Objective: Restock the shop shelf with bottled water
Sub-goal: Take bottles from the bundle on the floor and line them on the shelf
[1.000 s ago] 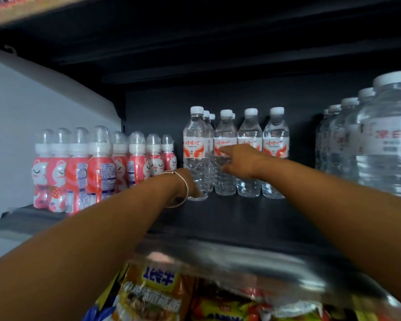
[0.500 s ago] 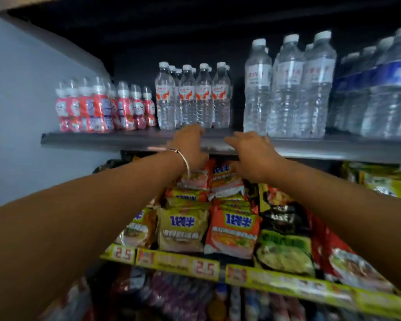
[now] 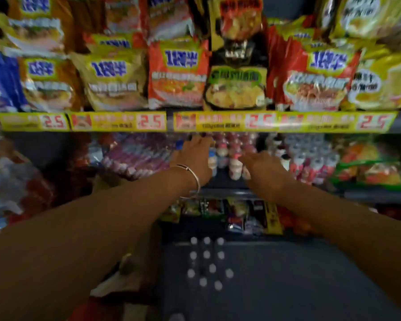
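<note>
Shop shelves fill the view, and low down on the dark floor stands a bunch of water bottles (image 3: 206, 262), seen from above as white caps; they are well below both hands; the left hand (image 3: 193, 156) and the right hand (image 3: 263, 167) reach out with fingers straight and hold nothing, in front of a shelf of small pink bottles (image 3: 235, 158); a moment ago the hands were up at the water shelf, and now the view has dropped past the noodle packets (image 3: 176, 75); I think more bottles get picked up next.
</note>
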The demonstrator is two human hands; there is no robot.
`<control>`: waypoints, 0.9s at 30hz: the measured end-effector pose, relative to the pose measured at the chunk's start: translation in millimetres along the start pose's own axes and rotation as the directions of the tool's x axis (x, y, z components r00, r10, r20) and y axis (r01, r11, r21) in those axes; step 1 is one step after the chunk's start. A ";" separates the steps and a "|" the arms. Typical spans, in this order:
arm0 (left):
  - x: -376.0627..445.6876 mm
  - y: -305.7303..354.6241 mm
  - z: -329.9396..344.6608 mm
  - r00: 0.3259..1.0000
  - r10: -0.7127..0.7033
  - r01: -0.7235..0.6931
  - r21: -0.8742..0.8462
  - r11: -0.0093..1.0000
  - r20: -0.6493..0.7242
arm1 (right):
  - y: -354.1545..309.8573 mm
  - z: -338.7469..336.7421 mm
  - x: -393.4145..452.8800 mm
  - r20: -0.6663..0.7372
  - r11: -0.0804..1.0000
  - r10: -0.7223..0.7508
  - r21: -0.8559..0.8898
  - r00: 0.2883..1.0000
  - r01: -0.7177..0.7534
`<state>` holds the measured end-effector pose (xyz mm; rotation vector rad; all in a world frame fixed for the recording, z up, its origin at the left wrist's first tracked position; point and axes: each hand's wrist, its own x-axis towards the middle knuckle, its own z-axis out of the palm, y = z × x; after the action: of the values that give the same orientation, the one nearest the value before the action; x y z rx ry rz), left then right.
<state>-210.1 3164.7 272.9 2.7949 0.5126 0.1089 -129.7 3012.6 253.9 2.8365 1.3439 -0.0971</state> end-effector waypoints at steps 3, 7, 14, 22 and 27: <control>-3.4 -19.5 87.3 0.992 0.021 -0.022 0.006 1.000 0.122 | 12.4 96.0 -2.1 0.135 0.997 0.041 0.053 0.990 -0.049; -8.3 -53.3 200.7 0.959 0.015 -0.025 0.031 0.999 0.283 | 16.2 222.3 -1.5 0.289 0.984 0.109 0.104 0.951 -0.144; -13.9 -105.4 384.6 0.881 -0.011 -0.001 0.026 1.000 0.473 | 9.2 420.0 2.4 0.520 0.968 0.106 0.140 0.847 -0.207; -20.9 -155.0 529.8 0.819 0.056 -0.054 -0.021 0.998 0.571 | 3.8 588.3 -0.6 0.637 0.944 0.119 0.164 0.761 -0.285; -23.1 -172.8 572.9 0.829 0.085 -0.080 -0.034 0.996 0.553 | 8.6 647.1 -5.3 0.633 0.905 0.138 0.232 0.762 -0.356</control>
<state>-217.1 3153.0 -325.9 2.6533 0.2391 -0.6665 -162.1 2985.1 -391.8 2.7938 0.8518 -1.2339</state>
